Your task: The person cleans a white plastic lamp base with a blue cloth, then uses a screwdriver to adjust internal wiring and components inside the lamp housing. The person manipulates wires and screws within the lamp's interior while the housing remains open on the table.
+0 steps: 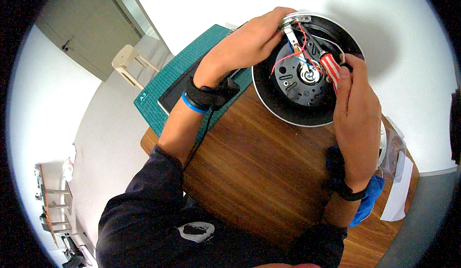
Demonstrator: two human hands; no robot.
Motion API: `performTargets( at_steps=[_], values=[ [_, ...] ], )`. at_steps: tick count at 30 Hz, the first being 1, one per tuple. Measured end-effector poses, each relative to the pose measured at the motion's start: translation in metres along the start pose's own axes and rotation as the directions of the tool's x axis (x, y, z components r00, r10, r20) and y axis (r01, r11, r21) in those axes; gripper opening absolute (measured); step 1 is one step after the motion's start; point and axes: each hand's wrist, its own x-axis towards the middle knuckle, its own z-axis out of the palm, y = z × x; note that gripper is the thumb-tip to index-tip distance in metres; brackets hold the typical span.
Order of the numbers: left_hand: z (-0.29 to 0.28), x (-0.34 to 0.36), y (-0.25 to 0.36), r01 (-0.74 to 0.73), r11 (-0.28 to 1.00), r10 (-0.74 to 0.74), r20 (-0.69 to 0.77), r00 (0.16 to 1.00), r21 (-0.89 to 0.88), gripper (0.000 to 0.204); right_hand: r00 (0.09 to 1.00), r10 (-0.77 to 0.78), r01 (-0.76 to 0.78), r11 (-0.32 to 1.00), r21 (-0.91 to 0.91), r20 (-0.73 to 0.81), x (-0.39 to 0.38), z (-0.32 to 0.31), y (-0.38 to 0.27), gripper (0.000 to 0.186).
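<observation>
At the far side of the table, a round black appliance housing (269,92) with a pale rim is tipped so its inside faces me. A grey metal plate (286,92) sits within it, with red, blue and white wires (304,40) around a central round fitting. My left hand (240,47) grips the housing's upper left rim, its fingertips partly hidden behind the edge. In my right hand (359,104), closed around it, is a screwdriver (329,65) with a red-and-white striped handle, held inside the housing's right side. Its tip cannot be made out clearly among the parts.
A green cutting mat (222,33) lies at the left under a flat black device (178,89) with a cable. Right of the wooden table (249,143) are a blue cloth (370,200), white paper (399,191) and clear plastic (394,150). A beige stool (126,59) stands beyond, near a door.
</observation>
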Motion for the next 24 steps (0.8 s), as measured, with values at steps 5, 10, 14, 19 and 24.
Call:
performTargets(
  at_steps=[5, 10, 14, 19, 24],
  values=[
    [-0.002, -0.003, -0.003, 0.078, 0.997, -0.078, 0.028, 0.997, 0.011, 0.045, 0.953, -0.282, 0.252, 0.941, -0.225, -0.112, 0.004, -0.001, 0.001, 0.033],
    [-0.003, -0.002, 0.000, 0.054, 0.999, -0.054, 0.015, 0.998, -0.001, 0.045, 0.939, -0.315, 0.288, 0.940, -0.185, -0.140, 0.005, -0.001, 0.006, 0.037],
    [-0.002, -0.003, 0.002, 0.064, 0.998, -0.064, 0.021, 0.998, -0.024, 0.045, 0.999, -0.046, 0.046, 0.998, -0.038, 0.004, 0.001, -0.003, -0.002, 0.030],
    [-0.002, -0.002, 0.003, 0.040, 0.999, -0.040, 0.008, 0.999, -0.027, 0.046, 0.993, 0.058, -0.056, 0.998, -0.024, 0.104, 0.000, -0.008, -0.006, 0.029],
    [-0.004, -0.002, 0.006, 0.088, 0.996, -0.088, 0.019, 0.996, 0.010, 0.047, 0.974, -0.216, 0.208, 0.972, -0.106, -0.070, 0.001, 0.001, 0.002, 0.030]
  ],
)
